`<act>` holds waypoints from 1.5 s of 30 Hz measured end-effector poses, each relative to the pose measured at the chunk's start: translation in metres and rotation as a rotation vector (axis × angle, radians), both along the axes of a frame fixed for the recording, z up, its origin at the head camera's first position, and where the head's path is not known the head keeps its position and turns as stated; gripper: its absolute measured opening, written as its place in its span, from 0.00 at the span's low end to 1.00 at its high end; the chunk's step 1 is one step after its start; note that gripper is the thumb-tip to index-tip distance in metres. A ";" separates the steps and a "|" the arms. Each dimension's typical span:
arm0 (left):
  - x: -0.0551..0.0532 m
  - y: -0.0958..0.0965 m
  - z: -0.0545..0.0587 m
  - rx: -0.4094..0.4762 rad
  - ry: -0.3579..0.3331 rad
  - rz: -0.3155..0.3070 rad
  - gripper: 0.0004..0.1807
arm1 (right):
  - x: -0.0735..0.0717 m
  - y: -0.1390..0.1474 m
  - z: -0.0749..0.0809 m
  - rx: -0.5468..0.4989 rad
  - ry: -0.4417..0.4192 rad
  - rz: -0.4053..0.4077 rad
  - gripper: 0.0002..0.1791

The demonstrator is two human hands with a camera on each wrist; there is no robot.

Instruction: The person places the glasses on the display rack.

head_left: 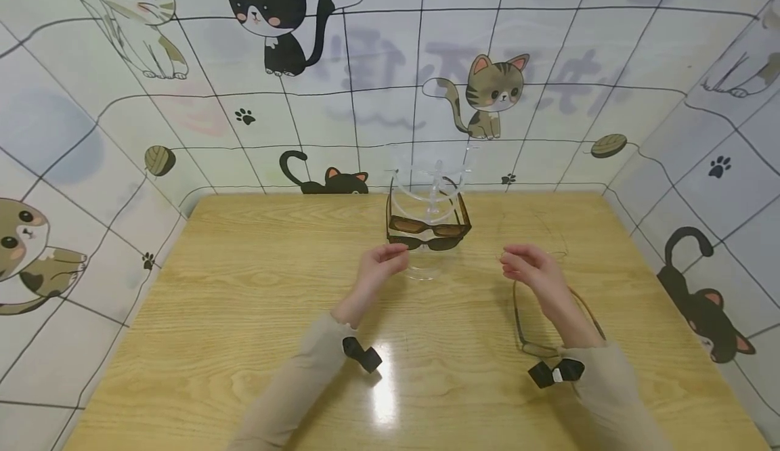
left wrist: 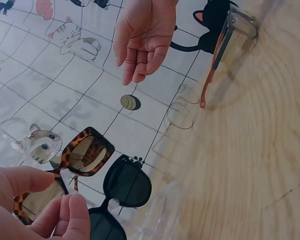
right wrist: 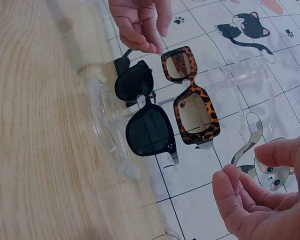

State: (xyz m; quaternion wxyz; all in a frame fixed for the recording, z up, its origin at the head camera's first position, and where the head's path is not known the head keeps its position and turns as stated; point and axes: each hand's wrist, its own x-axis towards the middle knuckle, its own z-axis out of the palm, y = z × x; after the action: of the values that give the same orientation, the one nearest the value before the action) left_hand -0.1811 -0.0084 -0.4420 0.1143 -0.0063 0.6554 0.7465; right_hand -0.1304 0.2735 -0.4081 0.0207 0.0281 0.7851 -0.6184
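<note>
White glare (head_left: 384,387) streaks the table (head_left: 244,268) in the bright head view; wrist views look dimmer.

From above, the head view faces forward-down; both nearer wrist views share the black sunglasses (right wrist: 149,125).

sunglasses (right wrist: 150,129): glossy plastic, 2 | stand (head_left: 434,197): clear plastic | tabletop (head_left: 274,254): glossy wood
</note>
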 end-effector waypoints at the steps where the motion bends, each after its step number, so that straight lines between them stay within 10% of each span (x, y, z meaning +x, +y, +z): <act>1: 0.002 0.002 -0.001 0.008 0.000 -0.010 0.18 | 0.003 0.002 0.000 0.003 0.004 0.000 0.24; 29: 0.029 0.062 -0.034 0.003 -0.015 -0.178 0.16 | 0.061 0.060 -0.013 -0.050 0.057 -0.083 0.09; 38: 0.040 0.100 -0.040 0.043 -0.033 -0.268 0.15 | 0.065 0.124 -0.075 -0.089 0.096 -0.162 0.15; 45: 0.052 0.129 -0.043 -0.018 -0.057 -0.327 0.12 | 0.076 0.157 -0.106 0.110 0.045 -0.272 0.25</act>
State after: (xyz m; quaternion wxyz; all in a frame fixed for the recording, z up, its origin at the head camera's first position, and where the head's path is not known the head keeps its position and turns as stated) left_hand -0.1289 0.1205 -0.4850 0.2527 0.0784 0.6510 0.7115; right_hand -0.0542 0.4305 -0.5141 -0.0824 0.1212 0.8070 -0.5720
